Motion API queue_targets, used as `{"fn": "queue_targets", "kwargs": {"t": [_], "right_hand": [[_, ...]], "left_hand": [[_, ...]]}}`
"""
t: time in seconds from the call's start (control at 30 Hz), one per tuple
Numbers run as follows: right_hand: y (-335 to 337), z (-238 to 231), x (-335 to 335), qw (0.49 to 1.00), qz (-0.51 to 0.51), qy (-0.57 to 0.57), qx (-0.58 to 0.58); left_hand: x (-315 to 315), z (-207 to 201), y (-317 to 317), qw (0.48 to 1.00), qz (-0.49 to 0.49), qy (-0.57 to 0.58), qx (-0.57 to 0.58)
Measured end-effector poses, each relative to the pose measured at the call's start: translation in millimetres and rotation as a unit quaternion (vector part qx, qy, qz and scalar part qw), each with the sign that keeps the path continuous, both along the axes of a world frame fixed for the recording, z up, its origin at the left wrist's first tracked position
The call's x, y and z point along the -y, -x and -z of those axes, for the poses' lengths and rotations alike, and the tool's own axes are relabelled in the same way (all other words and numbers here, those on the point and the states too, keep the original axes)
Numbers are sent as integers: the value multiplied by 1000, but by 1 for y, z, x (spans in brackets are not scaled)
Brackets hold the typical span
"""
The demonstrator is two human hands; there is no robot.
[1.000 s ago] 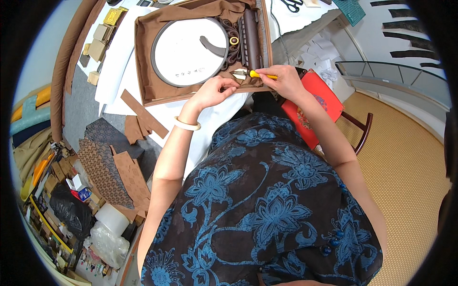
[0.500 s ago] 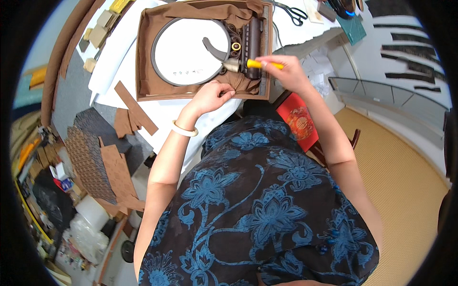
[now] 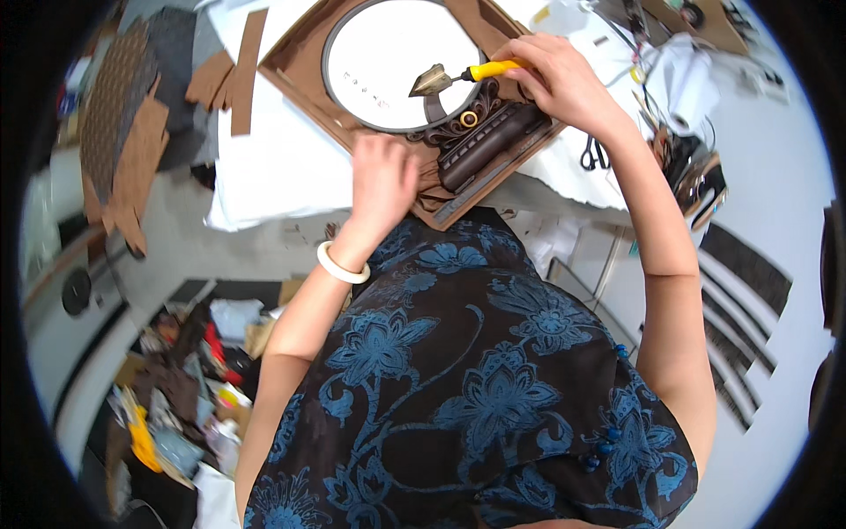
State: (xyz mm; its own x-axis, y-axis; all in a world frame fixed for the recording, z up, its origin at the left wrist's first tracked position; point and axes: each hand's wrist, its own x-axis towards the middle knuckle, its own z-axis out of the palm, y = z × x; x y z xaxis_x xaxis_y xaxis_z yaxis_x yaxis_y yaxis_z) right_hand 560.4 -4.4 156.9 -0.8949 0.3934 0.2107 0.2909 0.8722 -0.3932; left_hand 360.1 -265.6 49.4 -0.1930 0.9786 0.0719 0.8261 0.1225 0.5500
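Note:
My right hand [image 3: 555, 79] grips the yellow handle of a small trowel [image 3: 432, 81], whose leaf-shaped metal blade hangs over a white disc [image 3: 379, 53] with a dark rim. The disc lies in a shallow brown frame [image 3: 304, 99] lined with brown material. A dark curved strip [image 3: 435, 109] crosses the disc's edge, beside dark curled scrollwork and a yellow-ringed round piece [image 3: 469, 119]. Next to these sits a long dark brown ridged piece [image 3: 493, 145]. My left hand [image 3: 385, 176] is over the frame's near edge; its fingers look bent but are smeared by motion.
Brown strips and offcuts [image 3: 211, 81] lie left of the frame on white sheeting [image 3: 278, 167]. Black scissors [image 3: 594, 156] are beyond my right wrist. A cluttered heap [image 3: 194, 379] fills the lower left. Metal legs [image 3: 608, 273] stand beneath the table's right side.
The whole scene has swung round in view, and the frame now sits tilted. The trowel has lifted from the dark pieces to above the disc. My left hand is lower relative to the disc.

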Motion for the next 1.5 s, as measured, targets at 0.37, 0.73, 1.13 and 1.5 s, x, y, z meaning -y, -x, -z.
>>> {"fn": "queue_targets", "kwargs": {"t": [0.37, 0.73, 1.13, 1.5], "right_hand": [[66, 28, -31, 969, -249, -9, -12], [84, 42, -41, 951, -308, 38, 1], [75, 55, -49, 948, -309, 73, 22], [85, 60, -43, 931, -357, 70, 27]], "left_hand": [[20, -15, -90, 939, -291, 85, -163], [28, 0, -128, 938, -336, 23, -76], [4, 14, -116, 933, -348, 7, -87], [22, 10, -114, 945, -302, 53, -118]]}}
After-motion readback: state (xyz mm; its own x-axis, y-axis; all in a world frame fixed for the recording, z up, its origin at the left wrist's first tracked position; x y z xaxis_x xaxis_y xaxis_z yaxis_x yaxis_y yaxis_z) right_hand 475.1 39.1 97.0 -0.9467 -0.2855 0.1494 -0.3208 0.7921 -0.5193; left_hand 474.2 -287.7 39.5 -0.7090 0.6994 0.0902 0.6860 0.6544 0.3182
